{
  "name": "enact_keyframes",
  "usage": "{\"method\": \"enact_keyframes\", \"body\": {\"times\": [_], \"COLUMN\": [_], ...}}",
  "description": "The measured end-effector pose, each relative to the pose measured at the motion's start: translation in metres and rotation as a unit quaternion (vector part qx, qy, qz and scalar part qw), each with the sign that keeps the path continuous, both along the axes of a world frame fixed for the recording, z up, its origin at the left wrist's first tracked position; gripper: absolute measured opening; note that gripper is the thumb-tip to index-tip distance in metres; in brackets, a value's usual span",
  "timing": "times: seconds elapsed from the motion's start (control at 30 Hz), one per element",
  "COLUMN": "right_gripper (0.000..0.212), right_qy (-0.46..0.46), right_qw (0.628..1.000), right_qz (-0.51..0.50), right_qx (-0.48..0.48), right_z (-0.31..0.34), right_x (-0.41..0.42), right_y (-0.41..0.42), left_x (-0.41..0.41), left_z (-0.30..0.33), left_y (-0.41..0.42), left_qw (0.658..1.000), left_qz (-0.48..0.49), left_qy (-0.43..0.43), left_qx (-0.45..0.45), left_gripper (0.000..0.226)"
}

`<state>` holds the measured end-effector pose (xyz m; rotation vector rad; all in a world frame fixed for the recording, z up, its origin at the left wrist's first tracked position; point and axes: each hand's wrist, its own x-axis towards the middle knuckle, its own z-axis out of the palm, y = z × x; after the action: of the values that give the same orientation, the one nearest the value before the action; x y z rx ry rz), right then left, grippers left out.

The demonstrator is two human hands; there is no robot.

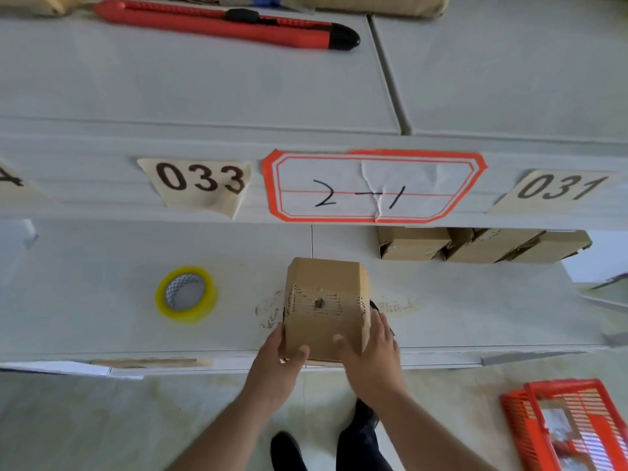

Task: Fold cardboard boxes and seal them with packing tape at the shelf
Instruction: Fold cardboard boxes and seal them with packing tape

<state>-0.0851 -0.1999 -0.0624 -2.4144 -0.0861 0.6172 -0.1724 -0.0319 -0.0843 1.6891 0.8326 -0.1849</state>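
Stood on the lower shelf board (458,317) at its front edge: a small cardboard box (324,300), long axis running away from the body, folded flaps facing up. Gripped from both sides at the near end, left hand (277,365) curled round the left wall with thumb on top, right hand (372,358) wrapped on the right wall, thumb across the top face. Lay well to the left of the box, flat and untouched: the yellow tape roll (186,294). Nearer to it, the left hand; likely a leftward reach for sealing, judging from the flaps not yet taped. Rested on the upper shelf, far back: a red utility knife (217,23).
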Motion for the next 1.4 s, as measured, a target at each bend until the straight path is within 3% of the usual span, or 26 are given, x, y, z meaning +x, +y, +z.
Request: {"method": "enact_keyframes", "body": {"times": [0.07,0.13,0.27,0.37,0.4,0.47,0.5,0.6,0.73,0.8,0.87,0.97,1.03,1.1,1.17,1.27,1.33,1.4], "right_gripper": [0.069,0.051,0.032,0.038,0.044,0.036,0.03,0.05,0.059,0.058,0.056,0.051,0.044,0.031,0.021,0.035,0.034,0.037], "right_qy": [0.128,0.189,0.205,0.201,0.199,0.201,0.201,0.153,0.079,0.053,0.027,-0.036,-0.077,-0.08,-0.034,-0.007,-0.029,-0.039], "right_qw": [0.988,0.974,0.966,0.961,0.957,0.949,0.946,0.962,0.971,0.98,0.988,0.996,0.994,0.99,0.982,0.954,0.947,0.947], "right_qz": [-0.051,-0.049,-0.049,-0.077,-0.097,-0.126,-0.135,-0.134,-0.164,-0.142,-0.113,-0.051,-0.017,0.038,0.128,0.24,0.264,0.264], "right_qx": [0.069,0.112,0.148,0.175,0.186,0.207,0.217,0.182,0.154,0.13,0.101,0.06,0.077,0.106,0.138,0.18,0.18,0.181], "right_z": [-0.007,-0.009,-0.011,-0.008,-0.008,-0.004,-0.003,-0.004,0.001,0.01,0.023,0.055,0.077,0.094,0.108,0.127,0.137,0.144], "right_x": [0.007,0.005,0.001,0.004,0.006,0.01,0.012,0.014,0.013,0.012,0.014,0.014,0.01,0.002,-0.011,-0.03,-0.036,-0.036], "right_y": [-0.009,-0.009,-0.009,-0.015,-0.017,-0.024,-0.028,-0.039,-0.046,-0.047,-0.046,-0.032,-0.013,0.011,0.036,0.065,0.073,0.07], "left_x": [-0.004,-0.009,-0.016,-0.017,-0.015,-0.012,-0.009,0.001,0.006,0.009,0.011,0.001,-0.009,-0.023,-0.036,-0.046,-0.048,-0.049], "left_z": [-0.005,-0.006,0.002,0.009,0.01,0.011,0.011,0.001,-0.015,-0.016,-0.011,0.003,0.026,0.061,0.101,0.155,0.172,0.175], "left_y": [-0.003,-0.008,-0.017,-0.004,0.008,0.04,0.062,0.13,0.177,0.181,0.182,0.176,0.161,0.136,0.103,0.06,0.044,0.039], "left_qw": [1.0,0.999,0.999,0.998,0.999,0.996,0.985,0.93,0.867,0.83,0.826,0.896,0.952,0.98,0.993,0.975,0.964,0.975], "left_qz": [0.003,0.013,0.013,-0.017,-0.01,0.036,0.051,0.004,-0.152,-0.173,-0.157,-0.095,-0.019,0.05,0.099,0.121,0.126,0.107], "left_qy": [0.007,0.019,0.028,0.04,0.035,0.033,0.028,0.08,0.259,0.27,0.262,0.2,0.097,0.017,-0.051,-0.132,-0.165,-0.185], "left_qx": [-0.027,-0.043,-0.045,-0.044,-0.022,0.078,0.161,0.358,0.397,0.456,0.474,0.384,0.291,0.19,0.043,-0.134,-0.167,-0.054], "left_gripper": [0.041,0.043,0.043,0.063,0.065,0.064,0.063,0.062,0.064,0.058,0.053,0.045,0.026,0.007,0.014,0.018,0.02,0.027]}}
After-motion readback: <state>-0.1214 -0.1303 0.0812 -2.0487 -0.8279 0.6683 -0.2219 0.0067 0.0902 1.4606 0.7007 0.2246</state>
